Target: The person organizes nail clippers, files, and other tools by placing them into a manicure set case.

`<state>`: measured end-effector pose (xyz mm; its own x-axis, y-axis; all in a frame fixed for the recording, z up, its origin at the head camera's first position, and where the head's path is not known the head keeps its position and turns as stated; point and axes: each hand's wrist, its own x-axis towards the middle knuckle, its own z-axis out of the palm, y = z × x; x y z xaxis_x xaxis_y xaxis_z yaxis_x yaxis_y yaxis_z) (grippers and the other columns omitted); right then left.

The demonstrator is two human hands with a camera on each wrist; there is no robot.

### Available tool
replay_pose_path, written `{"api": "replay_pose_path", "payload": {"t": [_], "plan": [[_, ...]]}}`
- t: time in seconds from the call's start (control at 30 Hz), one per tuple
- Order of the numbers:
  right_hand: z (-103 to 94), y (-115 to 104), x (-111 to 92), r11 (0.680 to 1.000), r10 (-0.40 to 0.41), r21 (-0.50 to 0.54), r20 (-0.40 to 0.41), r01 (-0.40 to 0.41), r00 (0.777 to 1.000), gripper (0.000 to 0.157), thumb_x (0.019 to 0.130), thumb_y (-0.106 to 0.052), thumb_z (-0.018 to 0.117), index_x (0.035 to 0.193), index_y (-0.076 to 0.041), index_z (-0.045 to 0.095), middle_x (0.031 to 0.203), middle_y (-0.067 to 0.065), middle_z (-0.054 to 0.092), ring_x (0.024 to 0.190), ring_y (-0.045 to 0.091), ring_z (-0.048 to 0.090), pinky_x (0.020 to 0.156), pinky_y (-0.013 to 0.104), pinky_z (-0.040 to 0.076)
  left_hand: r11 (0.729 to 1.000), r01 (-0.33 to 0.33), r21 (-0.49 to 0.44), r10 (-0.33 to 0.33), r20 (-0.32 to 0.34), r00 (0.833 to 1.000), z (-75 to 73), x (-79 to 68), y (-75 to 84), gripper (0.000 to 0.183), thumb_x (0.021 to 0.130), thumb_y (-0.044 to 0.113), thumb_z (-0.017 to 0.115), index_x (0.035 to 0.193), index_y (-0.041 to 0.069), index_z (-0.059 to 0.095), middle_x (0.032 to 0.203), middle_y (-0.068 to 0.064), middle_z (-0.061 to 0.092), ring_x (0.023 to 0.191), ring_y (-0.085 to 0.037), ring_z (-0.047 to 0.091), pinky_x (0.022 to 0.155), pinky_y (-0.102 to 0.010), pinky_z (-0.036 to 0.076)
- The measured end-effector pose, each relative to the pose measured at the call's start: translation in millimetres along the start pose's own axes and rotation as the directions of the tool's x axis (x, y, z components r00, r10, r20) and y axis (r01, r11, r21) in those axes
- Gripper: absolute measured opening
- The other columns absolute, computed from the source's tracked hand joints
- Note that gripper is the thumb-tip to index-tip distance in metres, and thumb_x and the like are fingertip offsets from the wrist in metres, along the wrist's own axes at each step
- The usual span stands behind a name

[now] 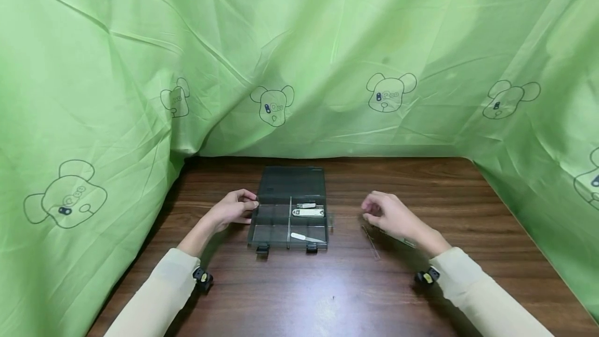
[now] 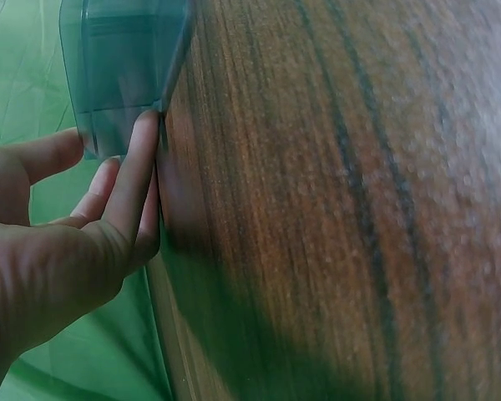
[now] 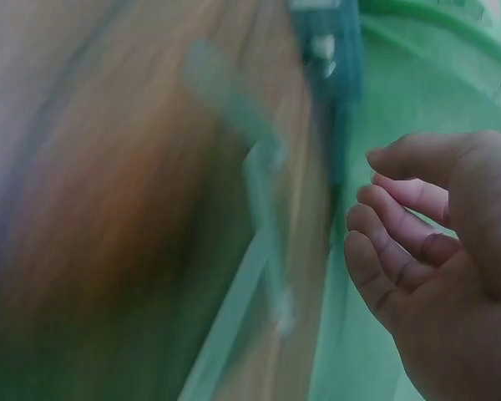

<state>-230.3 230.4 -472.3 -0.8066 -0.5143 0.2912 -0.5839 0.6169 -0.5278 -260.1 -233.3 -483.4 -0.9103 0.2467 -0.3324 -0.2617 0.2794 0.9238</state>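
Observation:
My left hand [image 1: 232, 207] touches the left side of a dark see-through plastic case [image 1: 292, 181] with its lid laid back. In the left wrist view, thumb and fingers [image 2: 142, 138] meet the wall of the case. Inside the divided case lie a nail clipper [image 1: 309, 212], a smaller clipper [image 1: 306, 205] behind it, and a white-handled nail file [image 1: 304, 237] in the front right compartment. My right hand [image 1: 390, 215], loosely bent with nothing between its fingers, hovers right of the case. Beside it lies a thin slender tool [image 1: 372, 244]; another slim piece [image 1: 406, 243] is partly hidden underneath.
The case stands on a dark wooden table [image 1: 290, 295], its two latches [image 1: 311, 248] facing the front edge. Green curtain [image 1: 327, 56] with bear drawings hangs behind and on both sides. A tiny dark speck [image 1: 334, 297] lies near the front.

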Motion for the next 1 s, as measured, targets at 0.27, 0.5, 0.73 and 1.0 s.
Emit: {"api": "replay_pose_path", "payload": {"t": [0.27, 0.5, 0.73, 1.0], "plan": [[-12.1, 28, -49, 0.997, 0.061, -0.046, 0.002, -0.061, 0.998, 0.021, 0.084, 0.0, 0.086, 0.093, -0.01, 0.07, 0.085, -0.005, 0.063, 0.076, 0.015, 0.063, 0.064, 0.028, 0.055, 1.0, 0.006, -0.004, -0.006, -0.002, 1.0, 1.1, -1.1, 1.1, 0.039, 0.107, 0.013, 0.062, 0.138, -0.007, 0.049, 0.136, -0.025, 0.058, 0.121, -0.033, 0.064, 0.083, -0.04, 0.064], [-15.9, 31, -71, 0.996, 0.048, -0.074, -0.011, -0.049, 0.999, 0.021, 0.084, -0.002, 0.087, 0.091, -0.013, 0.07, 0.082, -0.005, 0.06, 0.072, 0.011, 0.058, 0.061, 0.024, 0.049, 1.0, 0.012, -0.011, -0.012, 0.002, 1.0, -0.1, -1.8, 2.0, 0.039, 0.108, 0.013, 0.062, 0.139, -0.007, 0.049, 0.136, -0.025, 0.057, 0.119, -0.032, 0.064, 0.083, -0.04, 0.064], [-15.4, 28, -75, 0.991, 0.125, -0.057, -0.001, -0.125, 0.992, 0.02, 0.087, -0.001, 0.084, 0.09, -0.014, 0.069, 0.084, -0.005, 0.059, 0.074, 0.01, 0.058, 0.062, 0.023, 0.048, 1.0, 0.011, 0.001, -0.011, -0.002, 1.0, 0.7, -1.5, 3.1, 0.039, 0.108, 0.014, 0.062, 0.139, -0.006, 0.049, 0.135, -0.024, 0.058, 0.119, -0.031, 0.064, 0.083, -0.039, 0.064], [-15.0, 26, -72, 0.986, 0.168, -0.012, 0.044, -0.168, 0.985, 0.026, 0.087, 0.005, 0.08, 0.09, -0.014, 0.062, 0.077, -0.01, 0.057, 0.07, 0.005, 0.055, 0.06, 0.023, 0.049, 1.0, 0.003, -0.002, -0.003, -0.004, 1.0, 0.5, -1.0, 1.1, 0.038, 0.108, 0.013, 0.062, 0.138, -0.007, 0.049, 0.134, -0.025, 0.058, 0.117, -0.032, 0.065, 0.081, -0.039, 0.065]]}}
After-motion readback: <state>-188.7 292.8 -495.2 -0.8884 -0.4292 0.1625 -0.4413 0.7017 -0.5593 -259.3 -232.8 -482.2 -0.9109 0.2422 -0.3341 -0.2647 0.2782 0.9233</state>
